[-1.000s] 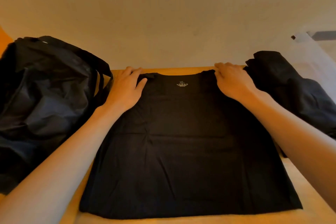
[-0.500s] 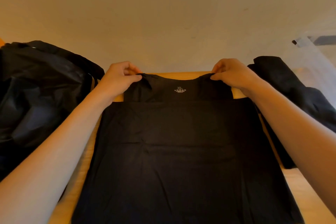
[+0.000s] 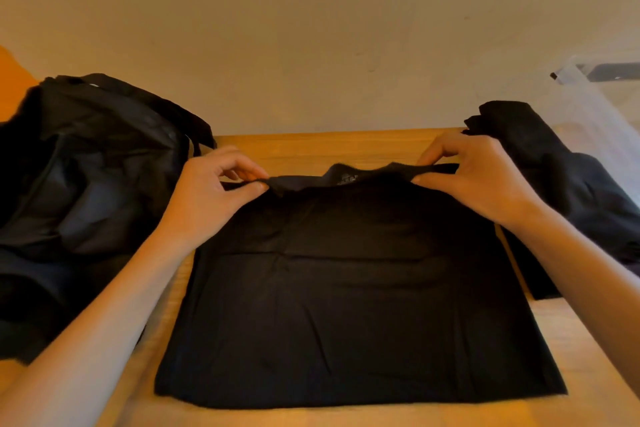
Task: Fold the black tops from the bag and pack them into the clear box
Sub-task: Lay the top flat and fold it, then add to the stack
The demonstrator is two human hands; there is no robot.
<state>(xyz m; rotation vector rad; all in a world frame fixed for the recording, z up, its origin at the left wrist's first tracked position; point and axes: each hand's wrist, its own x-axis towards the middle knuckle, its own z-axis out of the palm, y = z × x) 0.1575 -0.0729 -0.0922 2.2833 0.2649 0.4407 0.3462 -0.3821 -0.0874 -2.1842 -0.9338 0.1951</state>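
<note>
Wooden table (image 3: 311, 149) against pale wall (image 3: 311, 28); orange surface (image 3: 14, 80) at far left edge

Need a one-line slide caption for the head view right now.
Left hand and right hand pinch the far edge of a black top on the wooden table; bag left, clear box right.

A wooden table (image 3: 311, 149) carries a black top (image 3: 356, 305) spread flat in the middle with its far edge lifted, a crumpled black bag (image 3: 86, 184) on the left, and a heap of black cloth (image 3: 561, 184) on the right.
</note>
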